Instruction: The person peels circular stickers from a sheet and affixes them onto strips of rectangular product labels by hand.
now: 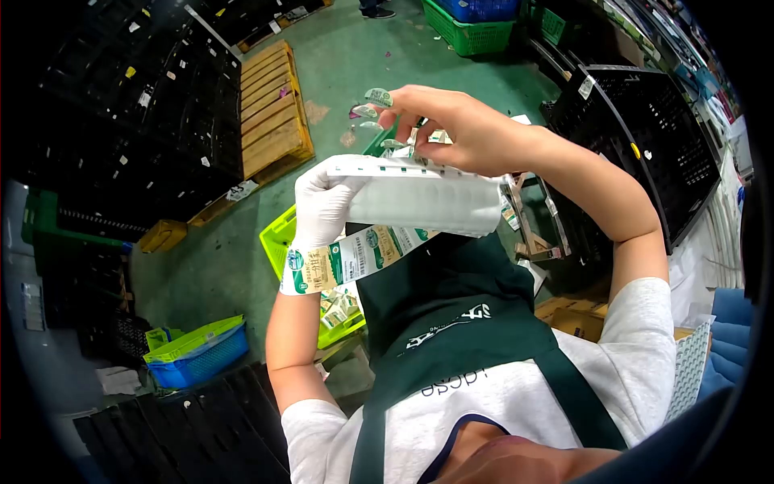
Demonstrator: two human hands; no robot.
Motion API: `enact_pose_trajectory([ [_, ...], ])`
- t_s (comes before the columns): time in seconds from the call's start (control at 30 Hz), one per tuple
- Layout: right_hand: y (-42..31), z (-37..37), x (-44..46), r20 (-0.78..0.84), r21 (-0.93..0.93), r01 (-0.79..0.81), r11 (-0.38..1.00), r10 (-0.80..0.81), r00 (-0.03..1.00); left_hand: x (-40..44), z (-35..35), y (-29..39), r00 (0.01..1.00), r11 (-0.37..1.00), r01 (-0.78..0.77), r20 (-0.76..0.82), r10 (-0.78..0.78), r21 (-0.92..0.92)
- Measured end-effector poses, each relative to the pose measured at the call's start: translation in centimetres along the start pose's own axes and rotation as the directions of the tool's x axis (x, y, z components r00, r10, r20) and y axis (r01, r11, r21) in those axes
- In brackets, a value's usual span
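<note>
Green floor (339,77) fills the background, and what a crowded scene we have around it! Tall stacks of black crates (153,97) tower along the left, with another black crate (645,145) standing over on the right. Next in size comes the wooden pallet (278,105), slatted and flat beside those stacks. Dark green apron (459,315) now, over a pale shirt, right below the action! Down at lower left sits a blue basket (201,367) with lime green on top, and near the middle a lime basket (278,238) of small packets shows partly behind the arm.

Centre stage, the label strip (363,258): held in front of the apron, pale stretch above, printed end draped across the left wrist. Right hand (463,129), bare, fingers curled just above the strip's upper edge; can't tell whether thumb and finger pinch it. Left hand (318,206), white-gloved, grips the strip's left end. And smallest of all, little oval labels (377,97) cling to the right fingertips!
</note>
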State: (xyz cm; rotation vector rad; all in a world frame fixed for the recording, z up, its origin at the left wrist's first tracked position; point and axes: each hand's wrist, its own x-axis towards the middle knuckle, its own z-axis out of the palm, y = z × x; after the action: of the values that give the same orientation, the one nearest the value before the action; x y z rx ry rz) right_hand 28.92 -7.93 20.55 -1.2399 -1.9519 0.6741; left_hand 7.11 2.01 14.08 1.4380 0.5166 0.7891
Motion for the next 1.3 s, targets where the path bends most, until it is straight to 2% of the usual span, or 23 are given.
enact_pose_trajectory([
  [0.03,0.0,0.1,-0.2,-0.031,-0.063,0.070,0.996,-0.072,0.997,0.1,0.1,0.0,1.000,1.000,-0.015,0.000,0.015,0.009],
  [0.1,0.2,-0.1,-1.1,-0.213,0.237,0.118,0.964,-0.067,0.975,-0.1,0.1,0.0,0.999,0.998,-0.009,-0.037,0.011,0.067],
  [0.13,0.1,-1.0,-1.6,-0.304,0.263,0.212,0.941,-0.128,0.944,-0.4,0.3,0.2,0.998,0.993,-0.003,-0.066,0.011,0.117],
  [0.17,0.8,-1.7,-2.0,-0.402,0.331,0.228,0.916,-0.082,0.912,-0.7,0.5,0.6,0.996,0.986,-0.006,-0.092,0.022,0.169],
  [0.2,1.3,-2.5,-2.7,-0.482,0.378,0.249,0.892,-0.040,0.875,-0.8,0.6,0.7,0.979,0.946,-0.194,-0.010,0.203,0.258],
  [0.23,1.8,-3.7,-3.3,-0.556,0.407,0.284,0.868,-0.011,0.831,-1.3,1.0,1.9,0.960,0.919,-0.277,0.041,0.276,0.281],
  [0.27,2.4,-4.8,-4.0,-0.623,0.423,0.282,0.861,0.050,0.781,-2.2,1.7,2.7,0.971,0.954,-0.240,0.027,0.239,0.179],
  [0.3,3.2,-5.6,-4.8,-0.679,0.449,0.281,0.848,0.120,0.724,-2.5,2.0,4.3,0.890,0.816,-0.455,0.215,0.403,0.356],
  [0.33,4.1,-6.2,-5.6,-0.708,0.462,0.297,0.836,0.146,0.691,-2.3,2.2,5.6,0.710,0.604,-0.704,0.376,0.595,0.373],
  [0.4,4.8,-6.2,-6.7,-0.730,0.504,0.308,0.807,0.207,0.651,-3.7,3.6,8.6,0.627,0.444,-0.778,0.510,0.589,0.444],
  [0.43,4.9,-5.8,-7.0,-0.738,0.511,0.307,0.803,0.227,0.635,-3.9,4.2,10.2,0.485,0.342,-0.875,0.615,0.622,0.344],
  [0.5,4.9,-4.9,-7.4,-0.708,0.536,0.271,0.799,0.250,0.661,-4.7,5.6,11.8,0.411,0.396,-0.902,0.621,0.667,0.172],
  [0.6,5.3,-3.3,-7.7,-0.671,0.556,0.249,0.793,0.251,0.697,-4.5,6.7,13.0,0.266,0.315,-0.948,0.678,0.685,0.054],
  [0.8,5.6,-1.6,-7.9,-0.598,0.648,0.223,0.728,0.306,0.741,-4.5,7.5,13.7,0.288,0.317,-0.944,0.693,0.661,0.091],
  [0.9,5.4,-1.1,-8.1,-0.572,0.672,0.200,0.713,0.328,0.752,-4.3,7.7,13.9,0.241,0.308,-0.951,0.694,0.679,0.029],
  [1.03,5.4,-0.4,-8.3,-0.540,0.696,0.189,0.693,0.332,0.773,-6.0,7.9,13.9,0.370,0.423,-0.904,0.605,0.705,0.059],
  [1.07,5.4,0.0,-8.3,-0.525,0.707,0.178,0.684,0.340,0.780,-6.3,7.9,13.9,0.373,0.436,-0.899,0.599,0.709,0.044],
  [1.17,5.0,1.3,-8.2,-0.452,0.745,0.118,0.657,0.367,0.813,-6.0,6.9,13.4,0.307,0.442,-0.896,0.665,0.681,-0.040],
  [1.2,5.1,2.1,-8.4,-0.411,0.757,0.079,0.649,0.379,0.829,-6.3,6.9,12.9,0.333,0.456,-0.889,0.632,0.699,-0.035],
  [1.3,4.6,3.8,-7.3,-0.274,0.809,-0.018,0.588,0.403,0.873,-6.0,6.1,12.6,0.355,0.515,-0.856,0.672,0.650,-0.045],
])
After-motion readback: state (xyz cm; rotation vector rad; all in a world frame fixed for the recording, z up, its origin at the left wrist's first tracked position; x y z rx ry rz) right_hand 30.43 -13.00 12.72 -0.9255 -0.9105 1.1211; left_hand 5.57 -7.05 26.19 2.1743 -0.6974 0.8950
